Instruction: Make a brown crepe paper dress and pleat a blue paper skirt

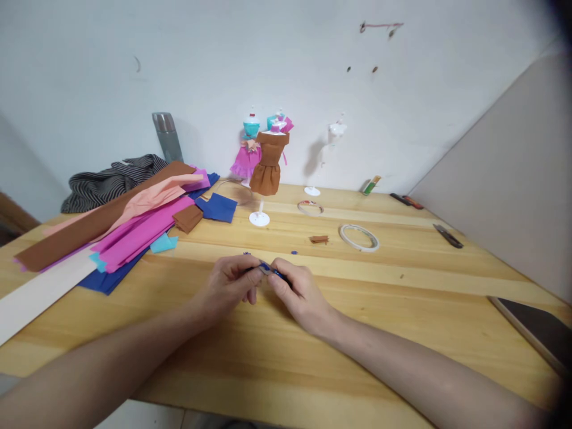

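Note:
Over the front middle of the table, my left hand (pixel 232 283) and my right hand (pixel 301 295) meet, fingers pinched. Between them is a small dark blue strip of crepe paper (pixel 265 267), gripped from both sides; most of it is hidden by the fingers. Just beyond my left hand a frilly bit of blue paper (pixel 247 254) shows. A tiny blue scrap (pixel 294 252) lies past my right hand. Behind stands a small mannequin in a brown paper dress (pixel 270 164), on a round white base (pixel 260 219).
Coloured crepe paper sheets (pixel 134 238) pile up at left by a striped cloth (pixel 118 182) and a bottle (pixel 167 137). A bare white mannequin (pixel 336 132), tape rolls (pixel 359 238), a folded brown piece (pixel 319 239), a cutter (pixel 448 236) and a phone (pixel 534 328) lie or stand around.

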A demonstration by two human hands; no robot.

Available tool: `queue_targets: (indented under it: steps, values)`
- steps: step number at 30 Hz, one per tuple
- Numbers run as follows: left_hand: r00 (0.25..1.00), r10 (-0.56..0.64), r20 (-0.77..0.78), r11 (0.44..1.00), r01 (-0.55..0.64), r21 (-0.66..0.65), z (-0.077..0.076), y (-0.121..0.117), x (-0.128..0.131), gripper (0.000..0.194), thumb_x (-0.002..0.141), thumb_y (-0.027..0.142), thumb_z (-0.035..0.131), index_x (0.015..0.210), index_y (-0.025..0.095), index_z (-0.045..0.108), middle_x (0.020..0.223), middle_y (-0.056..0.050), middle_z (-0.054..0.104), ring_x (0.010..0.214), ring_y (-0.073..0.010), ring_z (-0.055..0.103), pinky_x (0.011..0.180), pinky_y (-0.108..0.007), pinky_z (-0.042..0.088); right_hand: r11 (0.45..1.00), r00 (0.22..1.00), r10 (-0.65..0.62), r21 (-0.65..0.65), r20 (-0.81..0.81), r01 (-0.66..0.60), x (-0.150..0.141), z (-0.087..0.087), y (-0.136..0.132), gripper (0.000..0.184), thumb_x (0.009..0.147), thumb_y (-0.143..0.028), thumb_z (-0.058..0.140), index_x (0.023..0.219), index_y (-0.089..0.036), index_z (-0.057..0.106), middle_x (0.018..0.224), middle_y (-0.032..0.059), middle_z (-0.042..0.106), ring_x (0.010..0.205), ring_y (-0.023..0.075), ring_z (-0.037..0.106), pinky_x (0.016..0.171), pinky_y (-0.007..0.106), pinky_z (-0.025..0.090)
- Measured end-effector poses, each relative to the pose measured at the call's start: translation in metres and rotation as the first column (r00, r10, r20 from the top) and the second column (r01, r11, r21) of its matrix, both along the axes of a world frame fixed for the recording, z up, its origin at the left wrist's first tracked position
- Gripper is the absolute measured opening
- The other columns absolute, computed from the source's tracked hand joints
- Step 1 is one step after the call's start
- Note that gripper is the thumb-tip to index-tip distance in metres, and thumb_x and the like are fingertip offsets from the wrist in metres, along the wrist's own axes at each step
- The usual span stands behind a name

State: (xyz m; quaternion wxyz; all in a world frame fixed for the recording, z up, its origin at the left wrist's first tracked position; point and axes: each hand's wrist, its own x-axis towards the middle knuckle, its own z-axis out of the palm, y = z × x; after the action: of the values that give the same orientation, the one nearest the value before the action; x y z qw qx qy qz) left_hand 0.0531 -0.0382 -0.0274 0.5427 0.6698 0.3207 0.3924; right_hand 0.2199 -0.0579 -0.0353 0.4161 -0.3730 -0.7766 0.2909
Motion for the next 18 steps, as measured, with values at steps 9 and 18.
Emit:
queue_targets:
  steps: [9, 18]
  values:
    - [0.999, 0.036, 0.007, 0.999, -0.036, 0.011, -0.0036, -0.0017, 0.0024, 0.024, 0.080, 0.031, 0.052, 0.063, 0.015, 0.054, 0.048, 0.005, 0.048, 0.042, -0.0061, 0.047, 0.042, -0.017, 0.037, 0.998, 0.998, -0.054, -0.010, 0.017, 0.055, -0.0002, -0.0021, -0.0018, 0.028, 0.092, -0.035, 0.037, 0.070, -0.019, 0.044, 0.061, -0.0018, 0.054, 0.056, 0.0106, 0.047, 0.055, 0.023, 0.035]
    - [1.000, 0.021, -0.011, 0.998, -0.021, -0.056, -0.0056, -0.0011, -0.0004, 0.024, 0.079, 0.031, 0.053, 0.061, 0.015, 0.054, 0.044, 0.004, 0.049, 0.040, -0.0062, 0.046, 0.042, -0.018, 0.034, 0.988, 0.990, 0.109, -0.102, -0.085, -0.117, -0.0021, 0.0031, -0.0020, 0.029, 0.094, -0.033, 0.033, 0.073, -0.019, 0.048, 0.069, 0.0007, 0.061, 0.069, 0.0136, 0.057, 0.069, 0.026, 0.043]
